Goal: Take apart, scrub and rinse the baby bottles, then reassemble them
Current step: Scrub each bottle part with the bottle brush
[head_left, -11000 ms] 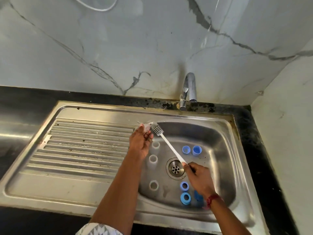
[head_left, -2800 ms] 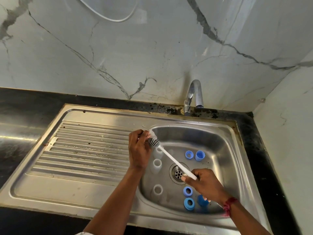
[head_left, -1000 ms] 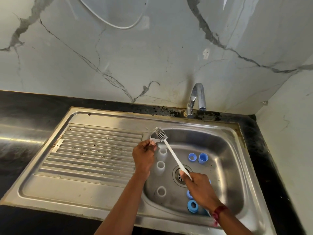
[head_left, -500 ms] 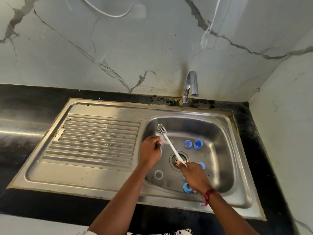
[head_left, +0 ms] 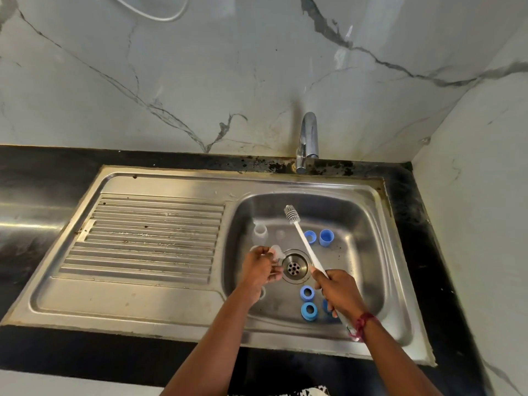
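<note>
- Stainless steel sink (head_left: 160,178) set into a black table (head_left: 43,172), with a ribbed drainboard (head_left: 148,232) on the left and the basin on the right.
- Left hand (head_left: 258,270) is low in the basin, just left of the drain (head_left: 295,267). Its thumb and fingers pinch a small clear teat (head_left: 276,250), and the other fingers are curled under.
- Right hand (head_left: 338,292) is wrapped round the lower end of a white bottle brush (head_left: 303,240). The handle slants up and away over the drain, and the bristled head is raised near the basin's back wall, touching nothing.
- One clear bottle (head_left: 260,232) stands upright on the basin floor beyond the left hand. A second clear rim (head_left: 253,248) shows just behind the knuckles, and what it belongs to is mostly hidden.
- Far side of the drain: a blue ring (head_left: 311,235), partly crossed by the brush handle, and a blue cap (head_left: 326,237) just beside it.
- Near side: two more blue rings (head_left: 307,292) (head_left: 309,310), one in front of the other. Another blue piece (head_left: 325,305) is largely covered by the right hand.
- A red thread (head_left: 363,324) is tied round the right wrist.
- A chrome faucet (head_left: 307,141) rises behind the basin against the marble wall (head_left: 200,81).
</note>
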Motion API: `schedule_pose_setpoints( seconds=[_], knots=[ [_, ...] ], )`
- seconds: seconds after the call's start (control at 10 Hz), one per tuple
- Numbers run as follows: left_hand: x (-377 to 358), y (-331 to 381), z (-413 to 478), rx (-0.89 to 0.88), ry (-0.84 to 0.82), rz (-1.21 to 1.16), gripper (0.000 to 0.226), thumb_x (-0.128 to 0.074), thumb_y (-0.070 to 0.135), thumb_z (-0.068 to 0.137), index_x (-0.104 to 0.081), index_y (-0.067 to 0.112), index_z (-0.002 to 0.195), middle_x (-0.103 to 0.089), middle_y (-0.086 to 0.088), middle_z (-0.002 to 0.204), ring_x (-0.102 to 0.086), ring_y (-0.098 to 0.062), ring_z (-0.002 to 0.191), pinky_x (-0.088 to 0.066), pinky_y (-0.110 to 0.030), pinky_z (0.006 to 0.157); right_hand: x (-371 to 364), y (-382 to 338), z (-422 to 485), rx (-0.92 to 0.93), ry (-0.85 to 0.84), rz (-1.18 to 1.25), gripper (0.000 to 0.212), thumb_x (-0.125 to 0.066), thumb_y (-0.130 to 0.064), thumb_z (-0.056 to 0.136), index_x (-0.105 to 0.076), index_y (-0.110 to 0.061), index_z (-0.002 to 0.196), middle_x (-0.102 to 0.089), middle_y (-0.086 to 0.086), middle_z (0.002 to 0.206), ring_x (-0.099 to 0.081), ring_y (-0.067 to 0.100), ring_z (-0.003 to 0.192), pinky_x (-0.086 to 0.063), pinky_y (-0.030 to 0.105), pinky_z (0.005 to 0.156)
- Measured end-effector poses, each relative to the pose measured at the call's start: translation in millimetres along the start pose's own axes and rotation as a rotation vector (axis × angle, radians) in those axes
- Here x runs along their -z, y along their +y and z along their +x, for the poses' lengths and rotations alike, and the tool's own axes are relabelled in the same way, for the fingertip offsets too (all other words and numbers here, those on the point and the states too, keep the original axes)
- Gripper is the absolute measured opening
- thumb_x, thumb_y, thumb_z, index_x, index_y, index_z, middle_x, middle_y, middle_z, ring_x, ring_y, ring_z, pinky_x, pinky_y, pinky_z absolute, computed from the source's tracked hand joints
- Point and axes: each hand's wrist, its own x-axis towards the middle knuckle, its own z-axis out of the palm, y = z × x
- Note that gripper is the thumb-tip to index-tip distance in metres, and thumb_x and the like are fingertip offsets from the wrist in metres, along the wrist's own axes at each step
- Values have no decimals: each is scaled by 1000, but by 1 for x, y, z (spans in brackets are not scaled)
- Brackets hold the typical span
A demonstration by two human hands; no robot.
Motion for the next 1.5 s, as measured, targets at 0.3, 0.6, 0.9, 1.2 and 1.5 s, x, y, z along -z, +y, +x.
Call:
schedule_pose_setpoints(
  seconds=[0.3, 0.6, 0.9, 1.2, 1.5],
  knots=[
    [-37, 8, 33, 165, 67, 28, 7, -50, 7, 98, -53, 3, 94, -62, -16, 72, -65, -22, 57, -62, -41, 67, 8, -1, 28, -27, -36, -57, 45, -58, -46, 95, -63, -8, 71, -54, -1, 52, -48, 18, 41, -43, 26, 41],
    [-54, -36, 69, -53, 153, 953, 61, -73, 24, 84, -32, 10, 127, -61, -13, 109, -60, -32, 99, -45, -36, 75, 15, 11, 60, -52, -59, -129, 50, -59, -52, 92, -65, -3, 81, -55, 2, 56, -47, 14, 39, -41, 22, 40],
    [-59, -58, 88, -150, 219, 1161, 23, -42, 10, 100, -55, 9, 120, -57, -13, 119, -60, -26, 103, -49, -33, 83, 19, 28, 81, -95, -84, -176, 49, -56, -49, 95, -64, -1, 85, -55, 3, 59, -49, 14, 44, -41, 21, 39],
    [-71, -55, 107, -125, 286, 1102, 23, -43, 8, 101, -59, 3, 116, -51, -16, 126, -61, -33, 103, -53, -40, 87, 20, 32, 90, -142, -70, -171, 43, -54, -48, 96, -63, -7, 87, -55, 3, 61, -49, 15, 48, -41, 21, 40],
    [-62, -59, 114, -113, 208, 1177, 21, -47, 2, 96, -56, 1, 115, -53, -22, 124, -59, -37, 106, -46, -37, 81, 20, 34, 92, -152, -73, -163, 44, -55, -49, 95, -62, -8, 84, -54, 1, 59, -49, 16, 47, -42, 22, 41]
  ],
)
